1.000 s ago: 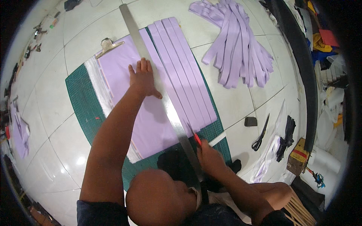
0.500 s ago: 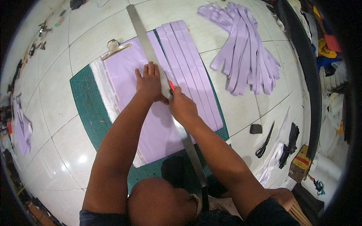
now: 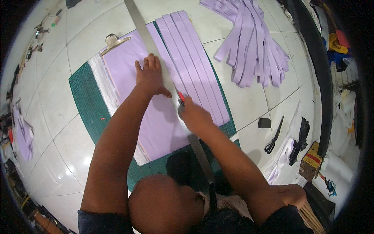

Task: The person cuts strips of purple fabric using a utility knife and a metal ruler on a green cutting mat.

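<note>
My left hand lies flat with fingers spread on lilac fabric, against the left edge of a long metal ruler. My right hand is closed round a small red cutter at the ruler's right edge; its blade is hard to make out. Right of the ruler, several cut lilac strips lie side by side. Beneath the fabric is a green cutting mat. A silver bulldog clip grips the fabric's upper left edge, where white layers show along the side.
A heap of lilac strips lies on the tiled floor at the upper right. Black scissors, a dark block and a black bundle lie at the right. Lilac scraps are at the far left.
My right hand with the cutter has slid a little down along the ruler toward me and looks blurred. The left hand keeps its place on the fabric. The whole view has shifted slightly.
</note>
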Demonstrator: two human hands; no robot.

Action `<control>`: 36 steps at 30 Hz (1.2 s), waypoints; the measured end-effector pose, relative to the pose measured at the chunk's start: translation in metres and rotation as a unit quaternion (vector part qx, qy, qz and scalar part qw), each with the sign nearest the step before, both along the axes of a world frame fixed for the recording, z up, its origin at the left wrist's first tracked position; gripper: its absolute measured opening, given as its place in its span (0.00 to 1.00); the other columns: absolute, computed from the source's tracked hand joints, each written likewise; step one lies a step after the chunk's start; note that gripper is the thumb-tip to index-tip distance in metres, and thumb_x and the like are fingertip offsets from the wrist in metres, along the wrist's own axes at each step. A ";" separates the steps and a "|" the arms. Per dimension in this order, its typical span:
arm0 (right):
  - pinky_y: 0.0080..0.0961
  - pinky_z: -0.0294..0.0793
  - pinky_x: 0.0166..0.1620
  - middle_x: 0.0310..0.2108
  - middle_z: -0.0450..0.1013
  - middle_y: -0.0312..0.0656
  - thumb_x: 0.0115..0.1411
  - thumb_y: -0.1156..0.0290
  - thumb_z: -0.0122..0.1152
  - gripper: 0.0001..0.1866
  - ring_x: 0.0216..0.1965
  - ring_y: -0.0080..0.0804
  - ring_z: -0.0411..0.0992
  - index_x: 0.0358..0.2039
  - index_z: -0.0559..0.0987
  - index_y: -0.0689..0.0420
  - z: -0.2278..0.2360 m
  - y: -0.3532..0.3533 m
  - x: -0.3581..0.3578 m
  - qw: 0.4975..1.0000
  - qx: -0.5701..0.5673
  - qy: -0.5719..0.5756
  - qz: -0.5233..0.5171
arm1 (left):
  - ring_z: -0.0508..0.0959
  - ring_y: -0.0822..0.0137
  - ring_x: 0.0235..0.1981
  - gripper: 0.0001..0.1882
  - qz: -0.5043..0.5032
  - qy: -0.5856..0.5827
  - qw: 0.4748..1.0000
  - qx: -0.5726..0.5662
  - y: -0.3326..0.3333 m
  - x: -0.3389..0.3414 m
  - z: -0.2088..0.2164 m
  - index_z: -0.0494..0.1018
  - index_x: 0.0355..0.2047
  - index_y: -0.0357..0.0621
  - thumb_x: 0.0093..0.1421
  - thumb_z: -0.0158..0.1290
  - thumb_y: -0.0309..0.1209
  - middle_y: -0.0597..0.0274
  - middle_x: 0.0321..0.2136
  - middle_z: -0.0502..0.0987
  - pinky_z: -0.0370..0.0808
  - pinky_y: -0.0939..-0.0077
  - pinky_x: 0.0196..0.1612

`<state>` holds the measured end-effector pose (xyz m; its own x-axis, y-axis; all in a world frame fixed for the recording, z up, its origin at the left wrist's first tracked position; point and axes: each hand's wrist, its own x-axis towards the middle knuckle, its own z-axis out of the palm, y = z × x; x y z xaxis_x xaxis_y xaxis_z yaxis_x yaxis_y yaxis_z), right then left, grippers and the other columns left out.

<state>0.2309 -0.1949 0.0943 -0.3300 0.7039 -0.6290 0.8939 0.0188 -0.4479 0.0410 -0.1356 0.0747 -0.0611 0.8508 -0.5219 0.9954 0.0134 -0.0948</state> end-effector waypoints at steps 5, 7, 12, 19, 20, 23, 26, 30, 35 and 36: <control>0.56 0.72 0.46 0.37 0.76 0.64 0.65 0.64 0.47 0.16 0.42 0.64 0.75 0.49 0.62 0.60 0.016 -0.080 0.072 0.990 -0.116 -0.073 -0.010 | 0.47 0.49 0.73 0.80 0.020 -0.018 1.000 0.005 -0.002 0.001 -0.001 0.40 0.70 0.30 0.28 0.71 0.64 0.43 0.71 0.43 0.45 0.37 0.69; 0.57 0.72 0.46 0.37 0.76 0.64 0.66 0.64 0.47 0.16 0.42 0.64 0.76 0.49 0.62 0.59 0.030 -0.108 0.095 0.979 -0.166 -0.121 -0.013 | 0.47 0.49 0.73 0.79 0.021 -0.023 0.999 0.010 -0.001 0.002 0.000 0.41 0.70 0.30 0.28 0.72 0.63 0.43 0.71 0.44 0.45 0.37 0.69; 0.58 0.73 0.45 0.35 0.77 0.62 0.66 0.64 0.44 0.15 0.41 0.62 0.77 0.48 0.63 0.59 0.041 -0.144 0.134 0.966 -0.192 -0.172 0.026 | 0.46 0.48 0.73 0.81 0.019 -0.036 0.999 0.019 0.002 0.001 -0.003 0.40 0.69 0.31 0.26 0.71 0.65 0.42 0.71 0.42 0.47 0.32 0.68; 0.57 0.73 0.39 0.31 0.76 0.62 0.68 0.63 0.46 0.14 0.35 0.63 0.76 0.45 0.64 0.61 0.078 -0.097 0.111 0.993 -0.085 -0.076 0.013 | 0.47 0.45 0.72 0.80 0.014 -0.022 1.000 0.008 -0.003 -0.003 -0.005 0.40 0.69 0.28 0.27 0.72 0.65 0.39 0.70 0.43 0.46 0.31 0.67; 0.56 0.73 0.38 0.30 0.76 0.62 0.68 0.64 0.46 0.14 0.34 0.64 0.76 0.45 0.64 0.61 0.067 -0.083 0.096 0.998 -0.041 -0.040 -0.007 | 0.47 0.45 0.72 0.81 0.015 -0.018 1.000 0.005 -0.004 -0.005 -0.007 0.40 0.69 0.29 0.27 0.71 0.65 0.39 0.70 0.43 0.46 0.31 0.67; 0.55 0.72 0.36 0.29 0.75 0.60 0.68 0.65 0.48 0.13 0.33 0.65 0.75 0.45 0.64 0.62 0.020 -0.033 0.059 0.996 0.081 0.034 -0.025 | 0.47 0.46 0.72 0.81 0.013 -0.016 1.000 -0.002 0.004 0.004 0.006 0.40 0.69 0.30 0.27 0.71 0.66 0.41 0.71 0.43 0.47 0.33 0.68; 0.56 0.72 0.37 0.29 0.75 0.60 0.67 0.65 0.48 0.13 0.33 0.64 0.75 0.44 0.63 0.62 -0.005 0.007 0.008 0.991 0.120 0.050 -0.037 | 0.47 0.49 0.73 0.80 0.016 0.001 1.000 -0.013 0.005 0.011 0.007 0.40 0.70 0.32 0.28 0.71 0.66 0.45 0.72 0.43 0.47 0.37 0.69; 0.56 0.72 0.39 0.30 0.76 0.60 0.65 0.67 0.50 0.13 0.34 0.63 0.76 0.45 0.64 0.62 -0.026 0.025 -0.032 0.989 0.131 0.056 -0.028 | 0.47 0.51 0.73 0.81 0.023 0.009 1.000 -0.009 0.003 0.007 0.005 0.41 0.71 0.33 0.27 0.71 0.66 0.46 0.72 0.44 0.48 0.37 0.69; 0.55 0.74 0.40 0.35 0.77 0.59 0.63 0.70 0.50 0.15 0.37 0.61 0.77 0.48 0.64 0.61 -0.035 0.026 -0.035 0.989 0.136 0.049 -0.007 | 0.49 0.48 0.71 0.82 0.014 -0.002 1.000 0.024 0.000 0.002 -0.006 0.43 0.69 0.29 0.23 0.70 0.69 0.41 0.69 0.46 0.51 0.33 0.67; 0.55 0.75 0.41 0.36 0.77 0.59 0.63 0.71 0.50 0.15 0.38 0.60 0.78 0.49 0.64 0.61 -0.034 0.026 -0.035 0.990 0.137 0.043 -0.001 | 0.49 0.48 0.71 0.82 0.013 0.000 1.000 0.025 0.000 0.002 -0.006 0.43 0.69 0.29 0.23 0.70 0.69 0.41 0.69 0.46 0.51 0.33 0.67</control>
